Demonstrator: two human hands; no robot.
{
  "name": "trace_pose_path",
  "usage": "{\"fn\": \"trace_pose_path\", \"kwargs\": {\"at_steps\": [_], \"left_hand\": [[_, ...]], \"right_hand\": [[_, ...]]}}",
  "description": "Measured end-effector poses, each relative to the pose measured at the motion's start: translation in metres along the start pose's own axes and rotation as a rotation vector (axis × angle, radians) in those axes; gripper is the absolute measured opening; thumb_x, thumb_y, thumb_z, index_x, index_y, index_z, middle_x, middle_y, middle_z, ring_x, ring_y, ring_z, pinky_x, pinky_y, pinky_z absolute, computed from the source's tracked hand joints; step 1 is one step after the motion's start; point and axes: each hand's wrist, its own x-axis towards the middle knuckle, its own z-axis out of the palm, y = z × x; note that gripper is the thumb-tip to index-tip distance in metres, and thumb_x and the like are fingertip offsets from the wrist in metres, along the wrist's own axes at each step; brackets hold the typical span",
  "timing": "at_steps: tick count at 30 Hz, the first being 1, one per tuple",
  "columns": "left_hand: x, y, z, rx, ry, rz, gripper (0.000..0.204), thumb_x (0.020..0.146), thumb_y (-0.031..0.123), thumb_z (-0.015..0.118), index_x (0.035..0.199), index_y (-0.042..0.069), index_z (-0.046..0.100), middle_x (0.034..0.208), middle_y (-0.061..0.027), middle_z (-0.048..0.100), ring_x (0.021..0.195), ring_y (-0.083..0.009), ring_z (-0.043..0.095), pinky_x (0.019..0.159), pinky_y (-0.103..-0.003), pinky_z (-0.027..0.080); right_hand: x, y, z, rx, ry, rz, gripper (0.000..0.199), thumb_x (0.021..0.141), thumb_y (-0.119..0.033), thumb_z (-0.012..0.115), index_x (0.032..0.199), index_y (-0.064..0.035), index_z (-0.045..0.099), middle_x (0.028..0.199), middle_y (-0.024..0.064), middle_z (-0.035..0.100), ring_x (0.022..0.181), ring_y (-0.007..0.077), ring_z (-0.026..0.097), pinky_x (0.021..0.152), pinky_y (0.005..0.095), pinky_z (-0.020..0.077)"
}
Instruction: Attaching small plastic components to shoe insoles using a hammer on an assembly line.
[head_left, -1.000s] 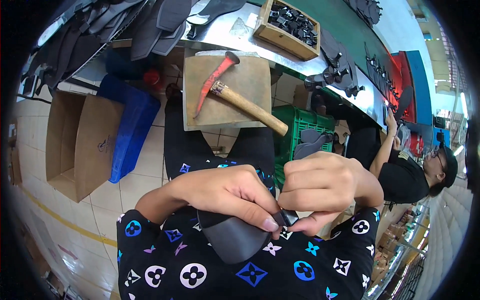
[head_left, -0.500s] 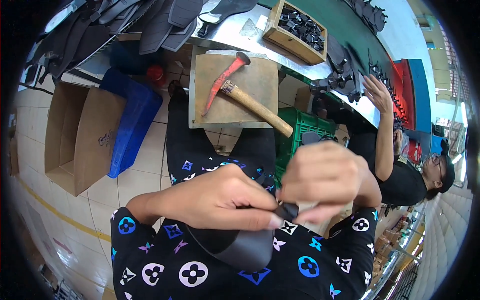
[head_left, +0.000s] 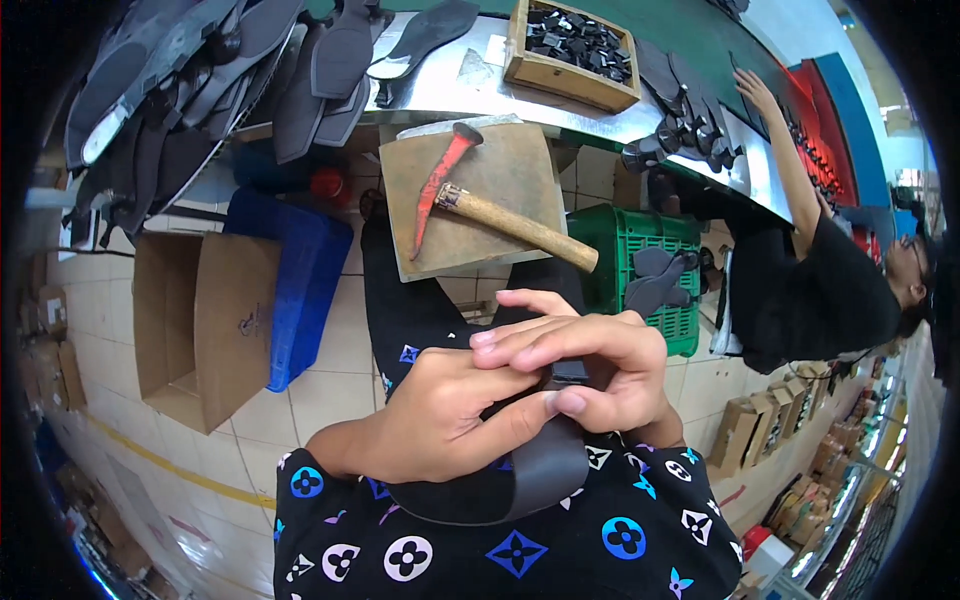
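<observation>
In my lap lies a black high-heel shoe sole, its curved part toward my body and a small block-like heel end pointing up. My left hand wraps over it from the left, thumb pressed along its upper side. From the right, my right hand curls round the heel end, thumb and fingers meeting the left hand's fingertips. Part of the sole is hidden under both hands. Beyond them, a hammer with a red head and wooden handle lies on a brown padded board.
A wooden box of small black pieces stands on the metal bench, with black soles at left and heeled soles at right. A green crate, cardboard box and blue bin flank me. A co-worker reaches across the bench at right.
My right hand, blurred and fisted before, now curves over the heel end against my left hand. The heel end has come into sight. The whole view has shifted, and the co-worker's arm reaches farther forward.
</observation>
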Motion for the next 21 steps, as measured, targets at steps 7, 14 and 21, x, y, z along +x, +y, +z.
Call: {"fn": "trace_pose_path", "kwargs": {"at_steps": [7, 14, 21], "left_hand": [[0.007, -0.01, 0.022, 0.2, 0.11, 0.044, 0.018, 0.093, 0.01, 0.066, 0.104, -0.003, 0.068, 0.082, -0.0172, 0.069, 0.072, -0.0312, 0.07, 0.064, -0.035, 0.054], [0.022, 0.005, 0.02, -0.044, -0.009, -0.336, 0.019, 0.096, 0.011, 0.066, 0.089, -0.005, 0.07, 0.068, -0.0096, 0.062, 0.058, -0.0144, 0.056, 0.054, -0.029, 0.042], [0.036, 0.004, 0.033, -0.079, -0.007, -0.328, 0.019, 0.097, 0.011, 0.065, 0.09, -0.006, 0.07, 0.07, -0.01, 0.064, 0.061, -0.0138, 0.058, 0.056, -0.029, 0.043]], "right_hand": [[-0.015, 0.006, 0.003, -0.068, 0.191, -0.031, 0.015, 0.091, 0.0, 0.055, 0.096, 0.0069, 0.067, 0.098, 0.0258, 0.073, 0.108, 0.0394, 0.069, 0.112, 0.0612, 0.0352], [-0.03, 0.005, -0.015, 0.216, 0.177, 0.114, 0.039, 0.091, -0.011, 0.056, 0.116, 0.0176, 0.062, 0.112, 0.0334, 0.067, 0.115, 0.0436, 0.064, 0.114, 0.0529, 0.0371], [-0.041, 0.019, -0.025, 0.135, 0.24, 0.008, 0.036, 0.094, -0.015, 0.052, 0.11, 0.0141, 0.065, 0.108, 0.0324, 0.069, 0.113, 0.0442, 0.065, 0.112, 0.0591, 0.0366]]}}
